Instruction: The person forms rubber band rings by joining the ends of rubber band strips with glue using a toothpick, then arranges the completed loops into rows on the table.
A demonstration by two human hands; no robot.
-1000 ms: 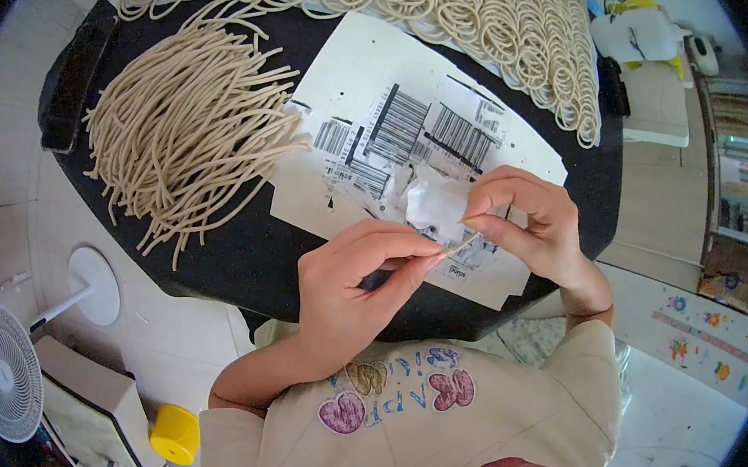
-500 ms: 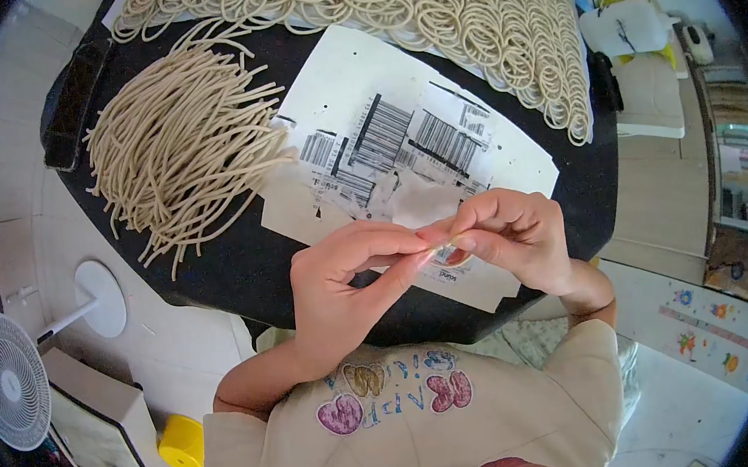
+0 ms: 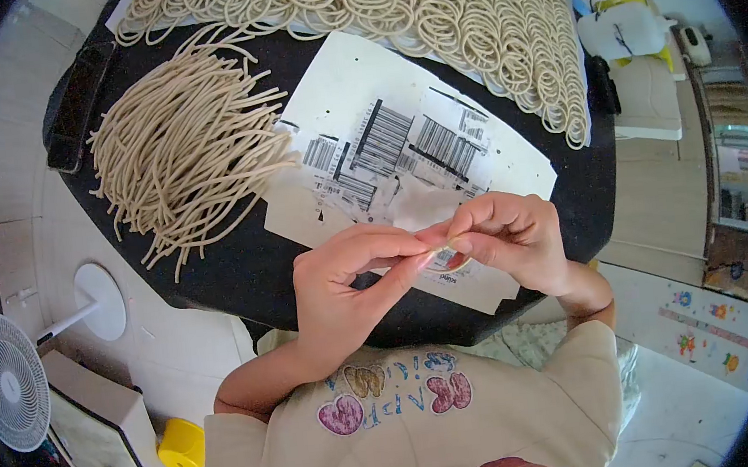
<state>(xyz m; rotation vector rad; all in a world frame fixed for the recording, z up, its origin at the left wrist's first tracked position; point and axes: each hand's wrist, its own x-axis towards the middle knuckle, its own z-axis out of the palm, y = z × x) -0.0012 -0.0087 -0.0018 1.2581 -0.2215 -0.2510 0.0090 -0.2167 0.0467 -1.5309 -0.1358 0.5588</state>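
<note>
In the head view, my left hand (image 3: pixel 347 277) and my right hand (image 3: pixel 519 239) meet over the near edge of a printed white sheet (image 3: pixel 315 86). Thumb and fingers of each hand pinch a beige cord (image 3: pixel 466 261), whose small loop shows in part below the fingertips. The pinched ends are hidden by my fingers. To the left lies a loose pile of straight beige cords (image 3: pixel 181 148). Across the back of the table spread many overlapping rows of beige cord rings (image 3: pixel 453 23).
A black cloth (image 3: pixel 216 280) covers the table. A dark phone-like object (image 3: pixel 81 109) lies at its left edge. On the floor at left are a white fan (image 3: pixel 10 381) and a yellow cylinder (image 3: pixel 181 447). A white container (image 3: pixel 624 29) stands at the right.
Both hands stay nearly in place, still pinching the cord together. The finger positions shift only slightly, and the view moves a little.
</note>
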